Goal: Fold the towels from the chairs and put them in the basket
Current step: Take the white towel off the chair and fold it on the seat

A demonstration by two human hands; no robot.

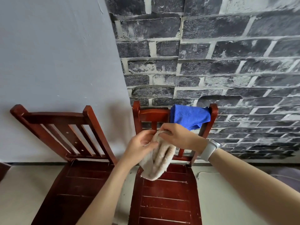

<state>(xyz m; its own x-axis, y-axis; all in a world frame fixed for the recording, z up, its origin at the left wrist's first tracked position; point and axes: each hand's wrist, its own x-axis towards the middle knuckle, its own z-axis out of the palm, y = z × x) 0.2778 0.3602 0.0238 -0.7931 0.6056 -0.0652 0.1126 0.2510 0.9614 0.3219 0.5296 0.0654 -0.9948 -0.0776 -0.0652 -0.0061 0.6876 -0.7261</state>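
A beige towel hangs bunched in folds above the seat of the right chair. My left hand pinches its upper left edge. My right hand grips the top edge from the other side, a white watch on that wrist. A blue towel is draped over the top rail of the right chair's back, just behind my right hand. The left chair carries no towel. No basket is in view.
Both dark red wooden chairs stand against the wall, grey paint on the left and brick-pattern paper on the right. Pale floor shows between and beside the chairs. A dark object pokes in at the left edge.
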